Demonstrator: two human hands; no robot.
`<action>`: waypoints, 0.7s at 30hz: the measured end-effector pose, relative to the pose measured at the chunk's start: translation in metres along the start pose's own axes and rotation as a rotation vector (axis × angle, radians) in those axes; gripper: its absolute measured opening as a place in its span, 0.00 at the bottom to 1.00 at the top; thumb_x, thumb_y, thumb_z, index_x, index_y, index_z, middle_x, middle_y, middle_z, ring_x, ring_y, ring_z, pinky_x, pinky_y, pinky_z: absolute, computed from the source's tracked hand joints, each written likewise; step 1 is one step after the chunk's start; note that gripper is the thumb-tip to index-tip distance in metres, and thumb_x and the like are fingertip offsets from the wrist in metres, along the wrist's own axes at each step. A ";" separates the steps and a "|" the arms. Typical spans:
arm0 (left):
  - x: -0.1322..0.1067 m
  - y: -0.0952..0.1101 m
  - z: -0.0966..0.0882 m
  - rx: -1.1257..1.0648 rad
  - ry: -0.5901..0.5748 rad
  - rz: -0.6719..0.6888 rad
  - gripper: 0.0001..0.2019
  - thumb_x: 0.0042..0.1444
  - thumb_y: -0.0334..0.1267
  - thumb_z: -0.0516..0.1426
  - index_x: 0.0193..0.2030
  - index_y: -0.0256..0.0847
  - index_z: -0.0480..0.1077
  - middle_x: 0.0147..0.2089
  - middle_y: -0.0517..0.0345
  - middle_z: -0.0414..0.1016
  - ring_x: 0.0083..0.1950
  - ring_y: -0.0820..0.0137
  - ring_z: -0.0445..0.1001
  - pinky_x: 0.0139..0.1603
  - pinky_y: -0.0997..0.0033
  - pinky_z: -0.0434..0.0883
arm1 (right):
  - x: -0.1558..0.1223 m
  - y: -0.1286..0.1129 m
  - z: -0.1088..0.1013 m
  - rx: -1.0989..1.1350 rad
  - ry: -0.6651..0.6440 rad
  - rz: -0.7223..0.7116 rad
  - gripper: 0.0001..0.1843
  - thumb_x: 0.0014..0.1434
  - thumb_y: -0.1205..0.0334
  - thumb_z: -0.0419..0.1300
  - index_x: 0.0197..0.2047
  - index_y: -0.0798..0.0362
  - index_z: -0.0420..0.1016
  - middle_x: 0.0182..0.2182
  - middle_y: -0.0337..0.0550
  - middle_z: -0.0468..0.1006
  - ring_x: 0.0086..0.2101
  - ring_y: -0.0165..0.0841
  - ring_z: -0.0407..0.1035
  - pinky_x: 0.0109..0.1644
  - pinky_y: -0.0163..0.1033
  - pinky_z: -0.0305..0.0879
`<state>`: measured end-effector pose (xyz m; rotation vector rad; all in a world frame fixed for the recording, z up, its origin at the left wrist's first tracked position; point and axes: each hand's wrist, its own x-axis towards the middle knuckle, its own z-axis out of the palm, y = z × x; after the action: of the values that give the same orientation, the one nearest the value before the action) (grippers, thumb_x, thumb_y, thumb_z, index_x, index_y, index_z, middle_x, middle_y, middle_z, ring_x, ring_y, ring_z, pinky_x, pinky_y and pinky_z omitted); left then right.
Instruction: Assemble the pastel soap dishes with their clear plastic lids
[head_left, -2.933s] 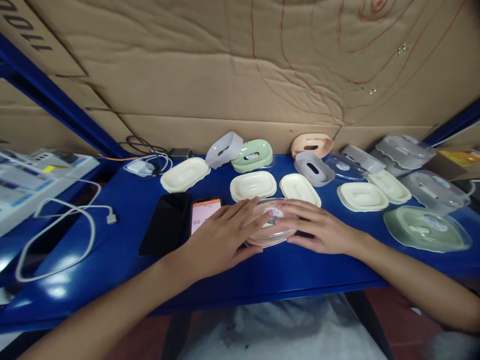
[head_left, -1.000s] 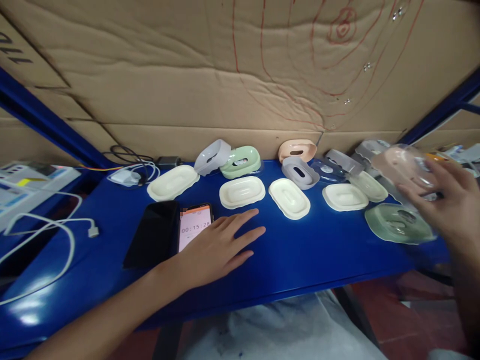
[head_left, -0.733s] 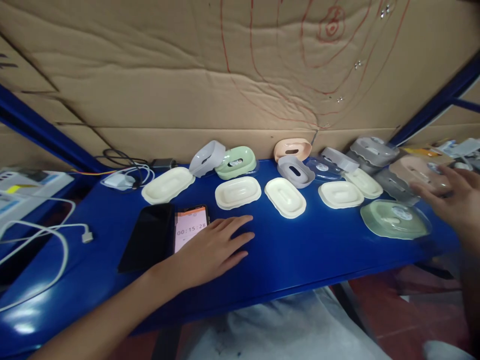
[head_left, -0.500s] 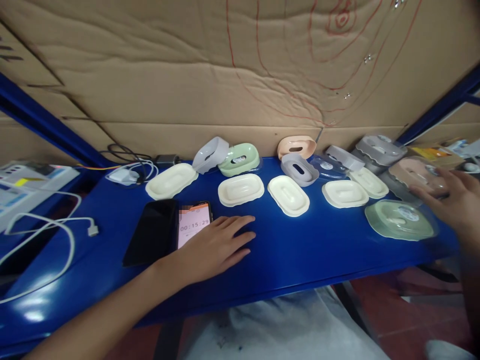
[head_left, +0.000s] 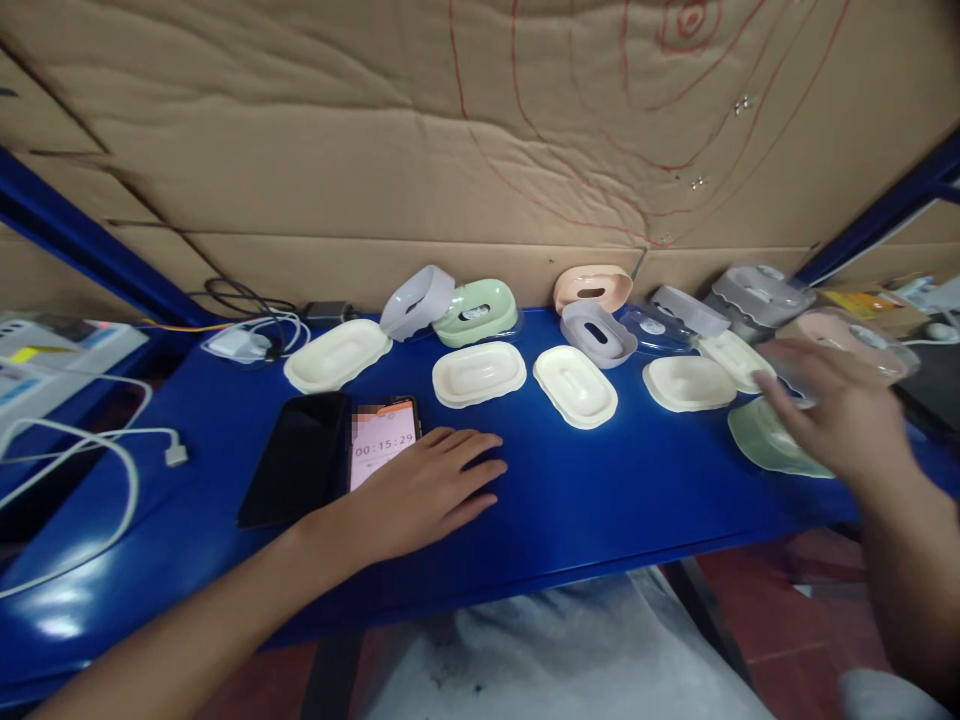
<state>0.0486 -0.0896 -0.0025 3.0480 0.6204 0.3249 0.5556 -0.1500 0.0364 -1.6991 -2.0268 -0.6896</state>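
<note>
My left hand (head_left: 427,490) lies on the blue table (head_left: 570,500) with fingers stretched out, partly over the phone (head_left: 382,440) with a lit timer. My right hand (head_left: 832,400), blurred by motion, hovers with fingers spread above a green soap box (head_left: 765,440) and hides part of it. Just left of it are two cream oval trays, one flat (head_left: 690,384), one further back (head_left: 731,360). Cream trays also lie at centre (head_left: 576,388), left of centre (head_left: 480,375) and far left (head_left: 337,356). Behind my right hand rests a beige soap box (head_left: 847,340) under a clear lid.
Along the cardboard wall (head_left: 300,180) stand a green holder (head_left: 480,312), an orange holder (head_left: 592,288), grey holders (head_left: 600,335) and a stacked grey box (head_left: 761,295). At left are a black phone (head_left: 300,460), a white cable (head_left: 135,470) and a charger (head_left: 240,345).
My right hand has moved left from beside the beige box to above the green box. The left hand stays on the table. The view has shifted slightly.
</note>
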 end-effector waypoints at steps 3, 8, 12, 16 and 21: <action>0.000 0.001 0.000 0.007 0.006 0.003 0.13 0.76 0.42 0.55 0.60 0.43 0.75 0.66 0.47 0.75 0.61 0.54 0.78 0.59 0.51 0.76 | 0.027 -0.087 0.006 0.218 -0.184 -0.233 0.21 0.74 0.52 0.59 0.65 0.48 0.76 0.60 0.53 0.81 0.58 0.49 0.77 0.64 0.56 0.72; 0.002 0.001 -0.003 0.064 0.024 -0.016 0.15 0.74 0.40 0.56 0.63 0.42 0.73 0.66 0.44 0.75 0.62 0.51 0.77 0.61 0.48 0.75 | 0.054 -0.175 0.043 0.363 -0.282 -0.453 0.26 0.75 0.50 0.58 0.70 0.52 0.72 0.60 0.56 0.81 0.57 0.51 0.77 0.59 0.58 0.74; 0.004 0.002 -0.007 0.122 0.059 -0.041 0.18 0.74 0.39 0.56 0.67 0.40 0.70 0.68 0.41 0.73 0.64 0.48 0.75 0.63 0.44 0.74 | 0.053 -0.186 0.056 0.580 -0.282 -0.587 0.18 0.74 0.65 0.55 0.62 0.48 0.77 0.56 0.49 0.84 0.55 0.43 0.79 0.63 0.55 0.71; 0.005 0.002 -0.009 0.138 0.093 -0.035 0.20 0.74 0.38 0.56 0.69 0.39 0.68 0.71 0.38 0.70 0.67 0.46 0.73 0.65 0.43 0.72 | 0.050 -0.172 0.052 0.807 -0.268 -0.566 0.20 0.69 0.68 0.56 0.61 0.44 0.74 0.51 0.44 0.85 0.53 0.41 0.79 0.65 0.56 0.68; 0.003 0.001 -0.005 0.091 0.055 -0.003 0.16 0.75 0.37 0.55 0.65 0.39 0.71 0.70 0.40 0.71 0.68 0.49 0.73 0.66 0.45 0.72 | 0.056 -0.157 0.060 0.579 -0.224 -0.313 0.22 0.73 0.57 0.56 0.69 0.44 0.68 0.64 0.52 0.76 0.64 0.51 0.69 0.67 0.61 0.64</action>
<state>0.0510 -0.0896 0.0034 3.1339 0.6602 0.3918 0.3919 -0.0909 0.0046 -1.1742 -2.3699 0.0257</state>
